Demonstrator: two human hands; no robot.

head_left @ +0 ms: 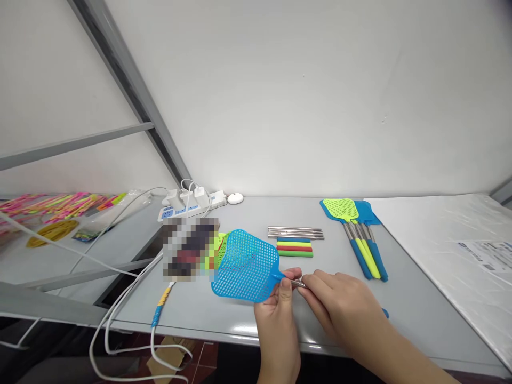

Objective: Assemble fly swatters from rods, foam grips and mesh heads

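Observation:
A blue fly swatter head (245, 266), a perforated paddle, is raised a little above the table near its front edge. My left hand (280, 314) is closed on its narrow neck, thumb on top. Just to the right, my right hand (340, 298) pinches a thin metal rod (298, 284) that meets the neck. Most of the rod is hidden by the fingers. A blue tip (385, 313) shows beyond my right wrist; what it belongs to is hidden. Behind the paddle, yellow-green swatter heads (220, 242) lie partly covered.
Several metal rods (296, 233) lie above a row of coloured grip tubes (295, 248). Assembled fly swatters (366, 245) are stacked at right, beside white sheeting (444, 234). A plugged power strip (192, 207), white cables (132, 290) and a pixelated object (188, 250) occupy the left.

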